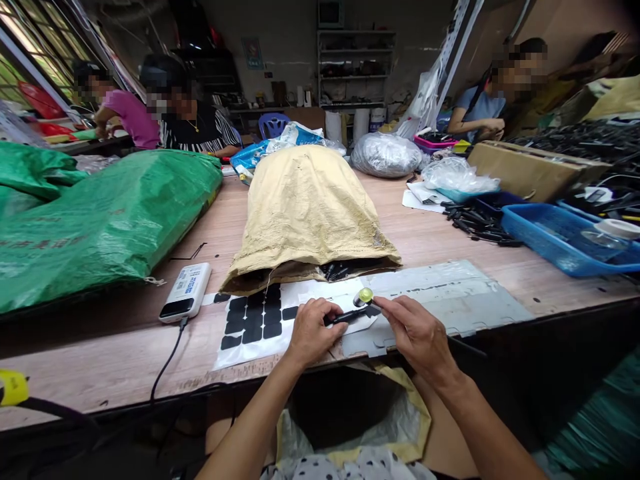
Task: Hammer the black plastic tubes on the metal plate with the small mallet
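My left hand is closed on a slim black plastic part just above the table's front edge. Facing it, my right hand pinches a small round yellow-green piece close to that part's far end; its exact kind I cannot make out. Under my left hand lies a white sheet with black stickers, some of them peeled off. A grey board lies beneath and beside my right hand. Behind both hands, a tan woven sack lies with its mouth toward me and black parts showing inside.
A white power bank with a cable stands left of the sheet, near a big green sack. On the right are a blue tray and a pile of black parts. An open sack sits at my lap. Other people work beyond.
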A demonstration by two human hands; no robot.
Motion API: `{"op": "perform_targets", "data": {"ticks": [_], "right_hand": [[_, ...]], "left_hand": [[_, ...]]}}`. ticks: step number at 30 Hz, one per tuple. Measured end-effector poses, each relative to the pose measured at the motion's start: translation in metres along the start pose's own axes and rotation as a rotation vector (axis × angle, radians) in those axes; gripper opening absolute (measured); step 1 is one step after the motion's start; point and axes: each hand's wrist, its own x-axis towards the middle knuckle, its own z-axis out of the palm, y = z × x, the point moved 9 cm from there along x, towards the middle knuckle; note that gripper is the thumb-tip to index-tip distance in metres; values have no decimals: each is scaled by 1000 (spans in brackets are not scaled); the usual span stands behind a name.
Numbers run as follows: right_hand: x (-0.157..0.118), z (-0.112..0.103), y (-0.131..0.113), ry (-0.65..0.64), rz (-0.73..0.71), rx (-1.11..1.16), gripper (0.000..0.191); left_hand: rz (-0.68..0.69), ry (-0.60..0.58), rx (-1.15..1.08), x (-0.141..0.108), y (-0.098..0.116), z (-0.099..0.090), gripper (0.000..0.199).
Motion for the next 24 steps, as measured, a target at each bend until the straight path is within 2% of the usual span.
{"op": "perform_targets", "data": {"ticks": [5,11,16,19,22,24], "right_hand": [[-5,-10,-12,37,-17,57,42],[-14,2,-12,-79,-42,-34,46],[-6,-3,-25,-22,-68,55,46],[-5,6,-32,-56,-116,41,45],[-5,14,-28,-101,-115,16,41],[-1,11,-20,-80,-87,23,38]], "left_hand": [[15,-6,26,-2,3,0,8],[16,-7,66,-2,3,0,7],[22,-11,55,-1,2,1,10],[18,-7,57,-2,2,0,11],[20,-3,50,-3,3,0,12],[21,-7,46,-3,3,0,12]]}}
